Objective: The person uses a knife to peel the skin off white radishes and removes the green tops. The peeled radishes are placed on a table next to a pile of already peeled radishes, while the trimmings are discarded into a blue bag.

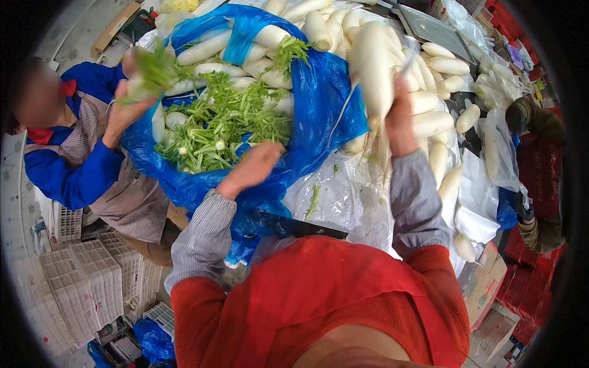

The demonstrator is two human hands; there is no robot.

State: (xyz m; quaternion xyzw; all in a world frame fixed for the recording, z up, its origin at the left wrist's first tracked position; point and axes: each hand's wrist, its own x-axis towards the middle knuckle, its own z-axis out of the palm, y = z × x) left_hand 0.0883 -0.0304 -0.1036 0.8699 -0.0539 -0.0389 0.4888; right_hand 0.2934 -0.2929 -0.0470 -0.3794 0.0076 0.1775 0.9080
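Note:
My left hand, blurred, is at the near rim of a large blue plastic bag, beside cut radish greens heaped on white radishes; whether it holds anything cannot be told. On the right, the fingers of my right hand are bent beside a large white radish with thin roots hanging down. A blurred, shiny strip, perhaps a blade, extends above these fingers. Blur hides whether this hand grips the strip, the radish or both.
At the left, a co-worker in blue sleeves holds blurred leafy greens over the bag. More white radishes lie on plastic sheeting to the right. Stacked white plastic crates stand lower left. Another person's gloved hands show at the far right, near a clear bag.

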